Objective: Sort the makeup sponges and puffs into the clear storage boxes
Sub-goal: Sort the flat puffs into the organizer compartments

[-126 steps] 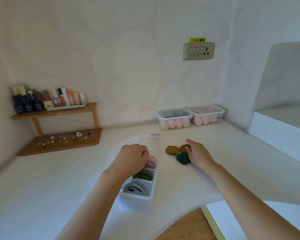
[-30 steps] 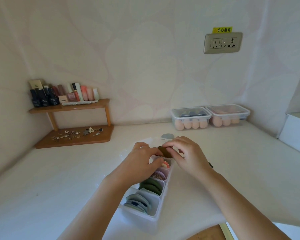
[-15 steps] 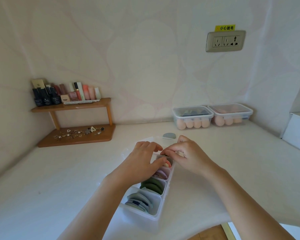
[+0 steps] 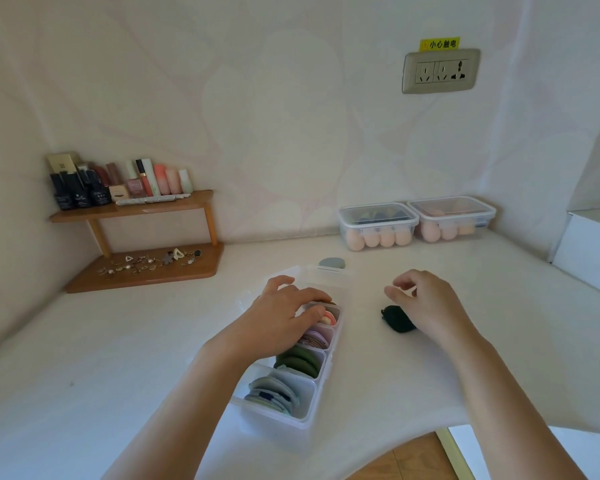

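Left hand [image 4: 281, 317] flat on puffs [image 4: 327, 317] in divided box [image 4: 274, 424]; right hand [image 4: 426, 303] loose, empty, above dark puff [image 4: 397, 318]. 1 o'clock label [image 4: 439, 44]: 小心触电.

A yellow sticker [image 4: 440, 44] on the wall says 小心触电 in dark letters, with a small warning sign at its left end. It sits just above the wall socket [image 4: 440, 71], far up and back from the right hand's fingers [image 4: 395, 295]. The dark bottles [image 4: 80, 197], far left of the left hand's fingers [image 4: 278, 283], have labels too small to read.
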The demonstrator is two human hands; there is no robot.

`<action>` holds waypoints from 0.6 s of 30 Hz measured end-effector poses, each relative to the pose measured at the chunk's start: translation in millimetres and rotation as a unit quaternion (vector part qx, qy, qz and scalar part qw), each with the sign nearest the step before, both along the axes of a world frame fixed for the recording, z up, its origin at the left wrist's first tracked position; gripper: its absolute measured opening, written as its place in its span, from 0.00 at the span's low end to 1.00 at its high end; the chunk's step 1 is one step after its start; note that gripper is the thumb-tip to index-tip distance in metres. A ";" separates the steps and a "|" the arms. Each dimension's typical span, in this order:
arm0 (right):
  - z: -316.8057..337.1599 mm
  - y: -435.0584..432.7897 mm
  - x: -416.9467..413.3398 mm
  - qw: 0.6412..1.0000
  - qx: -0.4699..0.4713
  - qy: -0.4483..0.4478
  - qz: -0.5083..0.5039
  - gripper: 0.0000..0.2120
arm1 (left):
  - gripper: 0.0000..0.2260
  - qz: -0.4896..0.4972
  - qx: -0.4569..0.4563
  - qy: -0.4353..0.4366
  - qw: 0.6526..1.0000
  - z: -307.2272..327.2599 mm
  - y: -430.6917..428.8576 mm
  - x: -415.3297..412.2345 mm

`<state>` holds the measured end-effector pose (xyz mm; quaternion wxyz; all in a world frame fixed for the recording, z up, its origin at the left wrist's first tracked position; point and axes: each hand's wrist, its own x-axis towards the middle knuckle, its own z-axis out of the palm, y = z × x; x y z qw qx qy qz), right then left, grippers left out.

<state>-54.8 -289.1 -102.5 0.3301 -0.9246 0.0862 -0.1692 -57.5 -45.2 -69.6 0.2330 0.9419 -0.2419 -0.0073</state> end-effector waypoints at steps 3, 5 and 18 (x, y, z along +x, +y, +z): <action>-6.5 0.1 -14.4 0.999 0.035 0.017 -0.004 0.21 | 0.16 0.005 0.000 0.004 1.000 1.3 -1.1 -0.4; -13.9 -0.6 -23.4 0.999 0.025 0.029 0.001 0.25 | 0.16 0.006 0.001 0.004 1.000 2.2 -2.0 -1.7; -5.3 7.2 -34.5 0.975 0.186 -0.105 0.067 0.10 | 0.16 0.007 0.002 -0.008 1.000 1.4 -2.3 -2.2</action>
